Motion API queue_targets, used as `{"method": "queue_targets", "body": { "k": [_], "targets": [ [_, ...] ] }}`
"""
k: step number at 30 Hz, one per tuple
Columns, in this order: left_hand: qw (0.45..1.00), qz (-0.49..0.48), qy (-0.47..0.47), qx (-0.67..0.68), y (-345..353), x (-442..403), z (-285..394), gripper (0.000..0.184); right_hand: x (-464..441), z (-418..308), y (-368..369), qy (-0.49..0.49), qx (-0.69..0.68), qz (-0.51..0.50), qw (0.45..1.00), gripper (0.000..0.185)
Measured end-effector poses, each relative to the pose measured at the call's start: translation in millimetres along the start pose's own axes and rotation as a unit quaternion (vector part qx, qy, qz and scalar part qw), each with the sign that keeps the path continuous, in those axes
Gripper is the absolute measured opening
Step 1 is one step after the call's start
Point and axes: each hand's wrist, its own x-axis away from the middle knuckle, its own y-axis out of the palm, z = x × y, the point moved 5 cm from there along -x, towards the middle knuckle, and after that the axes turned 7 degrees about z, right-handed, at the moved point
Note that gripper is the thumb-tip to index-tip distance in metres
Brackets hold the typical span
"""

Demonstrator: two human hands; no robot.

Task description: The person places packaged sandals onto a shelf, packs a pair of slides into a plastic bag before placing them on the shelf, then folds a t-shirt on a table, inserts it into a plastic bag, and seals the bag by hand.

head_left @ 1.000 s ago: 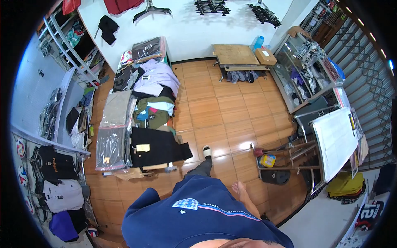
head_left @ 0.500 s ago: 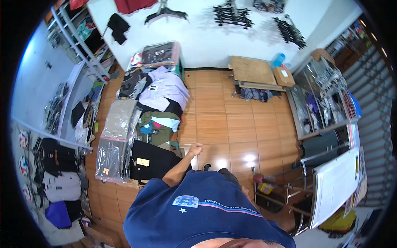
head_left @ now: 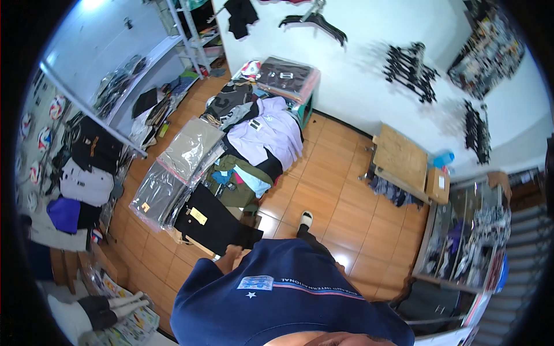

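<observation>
Near the front of my shirt, my left hand [head_left: 232, 252] is closed at the lower edge of black folded trousers [head_left: 216, 228]. The trousers carry a yellow tag [head_left: 197, 215] and lie at the front end of the pile of clothes. Only a sliver of my right hand [head_left: 340, 267] shows beside my shirt; its fingers are hidden. Past the trousers lie plastic-wrapped garments [head_left: 154, 193], an olive garment [head_left: 238, 196] and a lilac shirt [head_left: 265, 135].
A wooden-topped low table [head_left: 401, 155] and a cardboard box [head_left: 438, 185] stand by the far wall. To the right is a glass display case [head_left: 430, 242]. Hangers [head_left: 411, 72] hang on the white wall. A mannequin [head_left: 95, 314] lies at lower left.
My view has turned to the right. The left hand, a fist in the air past the trousers' end before, has come back toward my body to the trousers' lower edge.
</observation>
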Motion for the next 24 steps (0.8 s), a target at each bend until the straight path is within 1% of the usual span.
{"method": "queue_targets", "body": {
  "k": [2, 4, 6, 7, 8, 9, 10, 11, 12, 13, 14, 16, 17, 18, 20, 21, 23, 24],
  "targets": [
    [0.999, 0.02, -0.009, 0.039, 7, 5, 12, 0.024, -18, -43, -12, -0.031, 0.039, -0.013, 0.999, 0.024],
    [0.995, 0.045, -0.013, 0.091, 12, 31, -10, 0.024, -45, -104, -10, 0.008, 0.059, -0.051, 0.997, 0.02],
    [0.987, 0.071, -0.016, 0.143, -9, 59, -32, 0.024, -101, -129, 2, 0.072, -0.11, -0.073, 0.989, 0.013],
    [0.983, 0.082, -0.021, 0.165, 5, 64, -37, 0.024, -135, -142, 11, 0.067, -0.06, -0.101, 0.991, 0.01],
    [0.978, 0.093, -0.029, 0.187, 29, 58, -21, 0.024, -159, -156, 17, 0.063, -0.009, -0.128, 0.99, 0.01],
    [0.972, 0.103, -0.034, 0.209, 54, 48, 24, 0.024, -168, -183, 17, 0.034, 0.021, -0.127, 0.991, 0.01],
    [0.966, 0.113, -0.034, 0.232, 76, 31, 78, 0.024, -181, -217, 22, 0.001, 0.049, -0.125, 0.991, 0.016],
    [0.959, 0.122, -0.033, 0.255, 84, 27, 131, 0.024, -186, -248, 30, -0.006, 0.077, -0.118, 0.99, 0.017],
    [0.951, 0.131, -0.031, 0.278, 85, 32, 162, 0.024, -186, -277, 39, -0.013, 0.104, -0.11, 0.988, 0.018],
    [0.943, 0.139, -0.031, 0.3, 84, 42, 183, 0.024, -183, -304, 49, -0.022, 0.077, -0.12, 0.99, 0.012],
    [0.94, 0.141, -0.036, 0.309, 83, 46, 200, 0.024, -180, -329, 62, -0.032, 0.049, -0.131, 0.99, 0.01],
    [0.94, 0.134, -0.121, 0.29, 83, 48, 220, 0.027, -182, -367, 93, -0.036, 0.062, -0.129, 0.989, 0.009],
    [0.922, 0.141, -0.138, 0.332, 81, 53, 231, 0.024, -183, -381, 106, -0.036, 0.063, -0.123, 0.99, 0.009],
    [0.919, 0.142, -0.141, 0.34, 93, 35, 226, 0.024, -184, -392, 117, -0.04, 0.071, -0.124, 0.989, 0.009],
    [0.916, 0.097, -0.193, 0.337, 109, 10, 186, 0.024, -181, -414, 147, -0.035, 0.075, -0.2, 0.976, 0.015],
    [0.914, 0.074, -0.218, 0.333, 114, -3, 173, 0.024, -185, -421, 157, -0.04, 0.079, -0.2, 0.976, 0.015],
    [0.907, 0.026, -0.264, 0.326, 130, -38, 172, 0.024, -196, -428, 178, -0.046, 0.149, -0.237, 0.959, 0.02],
    [0.905, 0.026, -0.264, 0.332, 115, -37, 199, 0.024, -202, -433, 184, -0.05, 0.154, -0.238, 0.958, 0.02]
  ]
}}
